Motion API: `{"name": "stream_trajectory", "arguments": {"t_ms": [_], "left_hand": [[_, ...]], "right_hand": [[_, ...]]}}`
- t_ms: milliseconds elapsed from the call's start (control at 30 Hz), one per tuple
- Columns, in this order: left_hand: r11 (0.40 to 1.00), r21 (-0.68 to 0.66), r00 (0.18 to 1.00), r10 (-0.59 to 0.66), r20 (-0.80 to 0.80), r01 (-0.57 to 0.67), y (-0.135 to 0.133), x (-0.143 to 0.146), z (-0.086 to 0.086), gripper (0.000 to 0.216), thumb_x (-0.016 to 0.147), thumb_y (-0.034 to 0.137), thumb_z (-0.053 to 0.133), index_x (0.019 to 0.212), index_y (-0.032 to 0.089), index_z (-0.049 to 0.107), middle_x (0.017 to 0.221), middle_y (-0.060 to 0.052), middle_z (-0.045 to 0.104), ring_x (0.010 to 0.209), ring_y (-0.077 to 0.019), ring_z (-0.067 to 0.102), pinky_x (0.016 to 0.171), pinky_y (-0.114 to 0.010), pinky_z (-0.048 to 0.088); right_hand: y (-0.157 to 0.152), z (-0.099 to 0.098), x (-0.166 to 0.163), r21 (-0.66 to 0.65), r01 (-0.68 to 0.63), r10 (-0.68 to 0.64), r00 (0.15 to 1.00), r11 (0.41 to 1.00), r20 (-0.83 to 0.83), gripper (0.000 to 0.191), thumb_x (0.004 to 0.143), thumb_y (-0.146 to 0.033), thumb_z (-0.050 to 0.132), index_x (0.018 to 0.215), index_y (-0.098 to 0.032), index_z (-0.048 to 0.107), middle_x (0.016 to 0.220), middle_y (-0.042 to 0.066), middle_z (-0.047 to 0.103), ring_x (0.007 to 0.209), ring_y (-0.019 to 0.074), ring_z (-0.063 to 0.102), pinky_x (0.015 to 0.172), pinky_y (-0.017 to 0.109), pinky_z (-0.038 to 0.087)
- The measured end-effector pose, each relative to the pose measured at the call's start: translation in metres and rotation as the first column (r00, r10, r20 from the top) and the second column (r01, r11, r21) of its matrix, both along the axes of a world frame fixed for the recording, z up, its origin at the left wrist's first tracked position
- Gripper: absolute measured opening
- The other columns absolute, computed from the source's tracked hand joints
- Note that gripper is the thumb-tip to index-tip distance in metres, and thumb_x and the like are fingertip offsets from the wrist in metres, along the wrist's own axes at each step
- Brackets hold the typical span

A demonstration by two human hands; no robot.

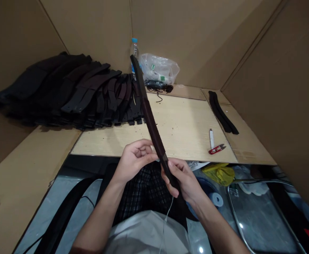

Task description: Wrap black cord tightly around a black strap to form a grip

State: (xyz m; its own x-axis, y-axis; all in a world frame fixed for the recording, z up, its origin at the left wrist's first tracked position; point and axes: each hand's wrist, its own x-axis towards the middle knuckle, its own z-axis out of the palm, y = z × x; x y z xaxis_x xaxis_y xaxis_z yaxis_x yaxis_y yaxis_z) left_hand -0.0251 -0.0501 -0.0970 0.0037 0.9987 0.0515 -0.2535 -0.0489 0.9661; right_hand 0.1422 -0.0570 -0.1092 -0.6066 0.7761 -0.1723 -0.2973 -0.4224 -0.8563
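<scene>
A long, curved black strip (153, 129) with a dark maroon wrapped middle section slants up from my lap over the table's front edge. My right hand (182, 176) is wrapped round its lower part, thumb on top. At the strip's left edge, just below the maroon section, my left hand (136, 160) has thumb and fingers drawn together; what is between them is too small to make out. A thin pale thread (166, 218) hangs below my right hand, over my shirt.
Many similar dark strips (85, 88) lie piled on the left. At the back stand a water bottle (134, 47) and a clear plastic bag (159, 67) by black cord (159, 94). On the right are red thread snips (217, 149), a white pencil-like stick (211, 138) and two black strips (222, 113).
</scene>
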Motion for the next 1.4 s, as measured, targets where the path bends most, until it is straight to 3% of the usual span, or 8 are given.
{"name": "stream_trajectory", "arguments": {"t_ms": [167, 367, 500, 633, 733, 1100, 1233, 1400], "left_hand": [[0.995, 0.017, 0.994, -0.099, 0.052, 0.099, 0.0, 0.002, 0.001, 0.038, 0.061, 0.041, 0.084, 0.085, 0.013, 0.073, 0.057, 0.0, 0.06, 0.051, -0.0102, 0.054, 0.049, -0.021, 0.044], [0.993, 0.076, 0.994, 0.093, -0.065, -0.088, -0.007, 0.005, 0.013, 0.029, 0.065, 0.037, 0.082, 0.059, 0.014, 0.065, 0.047, 0.001, 0.057, 0.043, -0.0096, 0.051, 0.042, -0.02, 0.039], [0.962, 0.096, 0.944, 0.27, -0.191, -0.256, -0.012, 0.006, 0.014, 0.021, 0.071, 0.03, 0.076, 0.062, 0.014, 0.066, 0.052, 0.001, 0.059, 0.046, -0.0084, 0.05, 0.045, -0.019, 0.039], [0.98, 0.08, 0.958, 0.195, -0.208, -0.182, -0.014, 0.004, 0.012, 0.015, 0.07, 0.029, 0.075, 0.071, 0.015, 0.071, 0.056, 0.001, 0.061, 0.049, -0.0095, 0.051, 0.047, -0.02, 0.041], [0.986, 0.076, 0.965, 0.162, -0.208, -0.149, -0.015, 0.002, 0.014, 0.019, 0.068, 0.031, 0.076, 0.066, 0.015, 0.068, 0.054, 0.001, 0.06, 0.049, -0.0102, 0.052, 0.048, -0.021, 0.043], [0.999, 0.045, 0.999, 0.013, -0.034, -0.012, -0.013, 0.0, 0.008, 0.032, 0.061, 0.039, 0.083, 0.059, 0.014, 0.062, 0.048, 0.003, 0.052, 0.044, -0.0065, 0.042, 0.044, -0.019, 0.034], [0.994, -0.01, 0.991, -0.112, 0.066, 0.113, -0.009, -0.002, -0.001, 0.047, 0.057, 0.043, 0.086, 0.091, 0.014, 0.072, 0.047, 0.006, 0.046, 0.043, -0.006, 0.038, 0.043, -0.019, 0.029], [1.0, -0.027, 1.0, -0.012, 0.008, 0.012, -0.004, 0.002, 0.0, 0.036, 0.059, 0.044, 0.084, 0.062, 0.012, 0.066, 0.049, 0.0, 0.055, 0.041, -0.008, 0.043, 0.041, -0.021, 0.03]], "right_hand": [[0.005, -0.007, -0.009, -0.189, -0.291, 0.235, 0.934, 0.938, -0.27, 0.043, 0.076, -0.055, 0.07, 0.074, -0.015, 0.053, 0.048, -0.007, 0.049, 0.024, 0.003, 0.032, 0.022, 0.015, 0.027], [0.01, -0.004, -0.015, -0.049, -0.303, 0.28, 0.923, 0.952, -0.262, 0.049, 0.086, -0.063, 0.052, 0.094, -0.016, 0.056, 0.054, -0.005, 0.054, 0.028, 0.005, 0.038, 0.026, 0.016, 0.029], [0.007, 0.0, -0.008, 0.218, -0.069, 0.046, 0.993, 0.974, 0.111, 0.047, 0.084, -0.065, 0.054, 0.089, -0.018, 0.053, 0.067, -0.002, 0.057, 0.041, 0.0068, 0.049, 0.038, 0.019, 0.038], [-0.004, 0.005, -0.002, 0.578, 0.076, -0.343, 0.864, 0.812, 0.369, 0.039, 0.097, -0.047, 0.044, 0.074, -0.017, 0.054, 0.061, -0.002, 0.052, 0.046, 0.0079, 0.05, 0.047, 0.021, 0.037], [-0.01, 0.009, 0.0, 0.64, 0.105, -0.428, 0.822, 0.761, 0.375, 0.038, 0.097, -0.045, 0.042, 0.073, -0.018, 0.053, 0.06, -0.002, 0.052, 0.044, 0.0082, 0.049, 0.046, 0.022, 0.037], [-0.015, 0.006, 0.0, 0.149, 0.037, -0.047, 0.997, 0.988, 0.062, 0.043, 0.085, -0.057, 0.058, 0.076, -0.016, 0.053, 0.053, -0.005, 0.052, 0.031, 0.0044, 0.043, 0.03, 0.015, 0.028], [-0.01, -0.006, -0.005, -0.12, -0.23, 0.21, 0.965, 0.966, -0.156, 0.049, 0.074, -0.063, 0.068, 0.072, -0.016, 0.051, 0.047, -0.008, 0.047, 0.025, 0.0036, 0.035, 0.025, 0.015, 0.026], [0.001, -0.016, -0.017, -0.099, -0.318, 0.292, 0.933, 0.943, -0.208, 0.054, 0.082, -0.066, 0.055, 0.086, -0.013, 0.06, 0.043, -0.007, 0.048, 0.025, 0.0042, 0.032, 0.026, 0.016, 0.027]]}}
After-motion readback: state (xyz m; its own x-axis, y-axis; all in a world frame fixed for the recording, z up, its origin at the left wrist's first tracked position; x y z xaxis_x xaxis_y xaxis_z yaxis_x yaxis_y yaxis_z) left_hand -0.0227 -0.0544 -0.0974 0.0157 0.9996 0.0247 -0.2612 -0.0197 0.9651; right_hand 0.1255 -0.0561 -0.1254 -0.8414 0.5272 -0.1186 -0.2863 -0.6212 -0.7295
